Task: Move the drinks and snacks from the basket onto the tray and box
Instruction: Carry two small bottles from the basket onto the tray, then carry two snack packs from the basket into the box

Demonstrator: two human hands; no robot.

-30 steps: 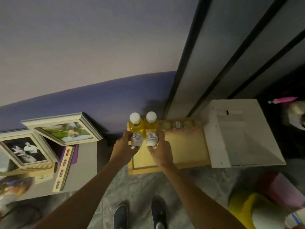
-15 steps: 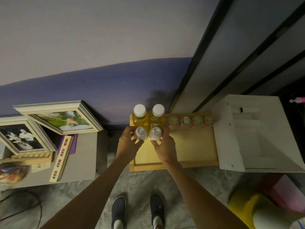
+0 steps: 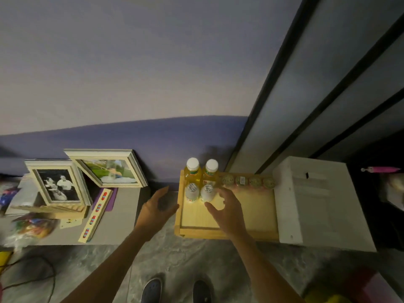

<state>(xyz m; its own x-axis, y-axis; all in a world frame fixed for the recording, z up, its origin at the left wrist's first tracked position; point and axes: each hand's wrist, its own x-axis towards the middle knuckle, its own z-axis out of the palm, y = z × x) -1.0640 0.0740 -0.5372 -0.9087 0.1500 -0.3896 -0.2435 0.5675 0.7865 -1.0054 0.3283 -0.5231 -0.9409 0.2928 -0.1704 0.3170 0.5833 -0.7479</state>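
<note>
Two small white bottles (image 3: 199, 192) stand upright side by side at the far left corner of a wooden tray (image 3: 247, 207), just in front of two taller juice bottles (image 3: 201, 173) with white caps. A row of snack cups (image 3: 248, 181) lines the tray's far edge, running right toward a white box (image 3: 314, 204) that touches the tray's right side.

The small bottles look light, stiff and smooth-sided, and narrow enough to tip if knocked. A hold round the body below the foil-like top seems safest, since the top may dent or tear. The fuller juice bottles are probably heavier and are best taken round the middle.

The left hand (image 3: 157, 212) hovers just left of the tray, and the right hand (image 3: 229, 212) hangs over its bare boards near the small bottles. Both have their fingers (image 3: 161, 193) spread apart and hold nothing.

The basket is not in view. Two picture frames (image 3: 83, 178) lean on a grey counter (image 3: 124, 217) at the left, and dark shoes (image 3: 175, 290) show on the floor nearest the camera.
</note>
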